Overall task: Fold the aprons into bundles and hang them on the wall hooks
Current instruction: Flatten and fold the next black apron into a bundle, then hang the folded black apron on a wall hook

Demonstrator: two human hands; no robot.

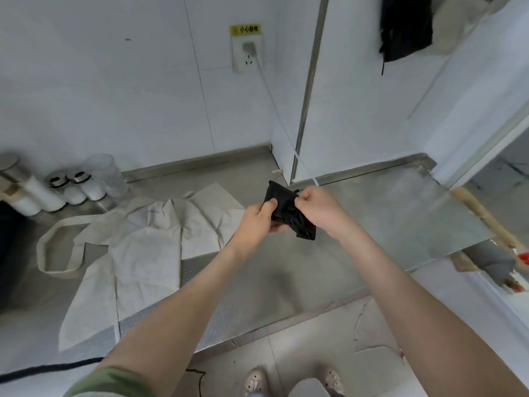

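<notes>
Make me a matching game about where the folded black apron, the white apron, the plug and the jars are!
1 folded black apron
2 white apron
3 plug
4 jars

A in the wall socket
B spread on the steel counter
C held by left hand and right hand
D standing at the counter's back left

Pairs: 1-C, 2-B, 3-A, 4-D

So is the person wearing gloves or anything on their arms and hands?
No gloves. The left hand and right hand are bare, with no rings, watch or bracelet showing. Both forearms are bare too. A green sleeve shows at the top of the left arm, at the picture's bottom edge; the right arm's sleeve is out of view.
</notes>
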